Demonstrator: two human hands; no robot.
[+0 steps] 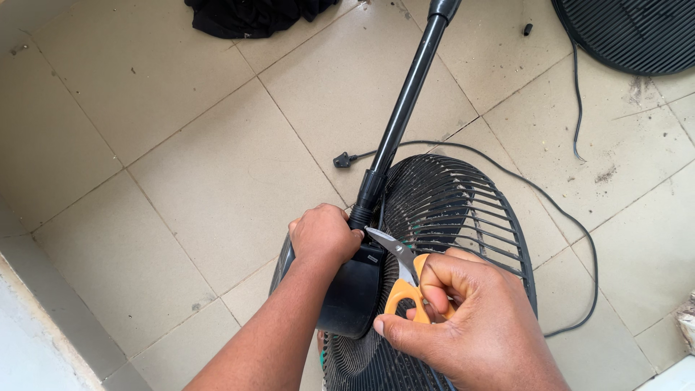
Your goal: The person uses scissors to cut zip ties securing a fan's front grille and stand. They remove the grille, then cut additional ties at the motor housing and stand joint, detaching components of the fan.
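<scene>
scissors at the back of a pedestal fan

low in the centre of the frame, the left hand [323, 235] wraps its fingers around the black motor housing [352, 293] of a pedestal fan. just right of it, the right hand [463, 318] has its fingers clamped on the orange handles of the scissors [402, 271], whose blades point up-left at the housing. the dusty rear grille [452, 210] sits behind. the pole [405, 108] runs to the top edge. a power cord [550, 210] trails over the tiled floor [181, 145].
</scene>
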